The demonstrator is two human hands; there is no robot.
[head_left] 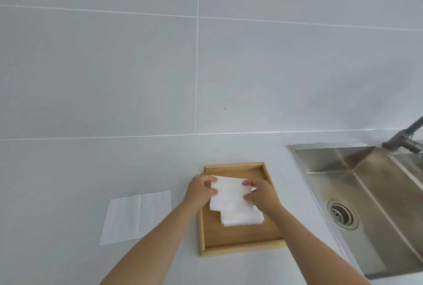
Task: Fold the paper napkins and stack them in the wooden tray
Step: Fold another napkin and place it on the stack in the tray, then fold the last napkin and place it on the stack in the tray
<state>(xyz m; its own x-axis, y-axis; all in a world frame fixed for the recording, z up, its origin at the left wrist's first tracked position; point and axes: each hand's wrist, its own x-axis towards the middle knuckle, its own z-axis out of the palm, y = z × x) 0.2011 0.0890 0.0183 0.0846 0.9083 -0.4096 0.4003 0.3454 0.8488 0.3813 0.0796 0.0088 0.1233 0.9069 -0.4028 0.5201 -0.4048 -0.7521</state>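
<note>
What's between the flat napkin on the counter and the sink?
In the head view, the wooden tray lies between the flat napkin and the sink. Both hands, left and right, hold a folded napkin over it.

Pale counter (pixel 68 170), wooden tray (pixel 240 247), unfolded napkin (pixel 135 216)

Napkin stack (pixel 242 219) in tray (pixel 240 247), unfolded napkin (pixel 135 216) on counter (pixel 68 193) left, sink (pixel 366 193) right.
</note>
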